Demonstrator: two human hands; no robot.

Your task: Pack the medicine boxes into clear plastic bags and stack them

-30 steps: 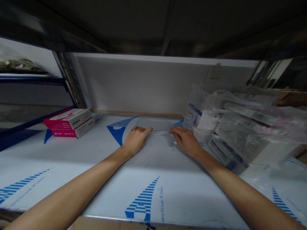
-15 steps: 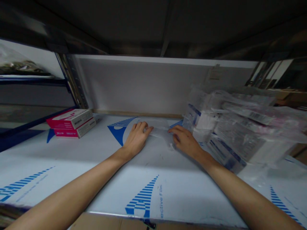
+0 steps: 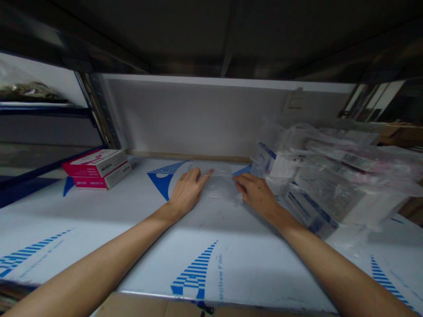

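Note:
A clear plastic bag lies on the film-covered shelf between my hands, its outline faint against the surface. At its left side, my left hand rests palm down, the thumb stretched out along the bag and apart from the bent fingers. My right hand is closed in a pinch at the bag's right edge, fingertips curled toward the thumb. Just right of that hand stands a pile of white and blue boxes wrapped in clear plastic.
Two pink and white boxes are stacked at the left of the shelf. A dark upper shelf hangs overhead, and a pale wall closes the back. Cardboard shows below the front edge.
My left thumb has stretched out and away from the fingers. The plastic bag lies flatter and a little differently between the hands. My right hand has barely moved.

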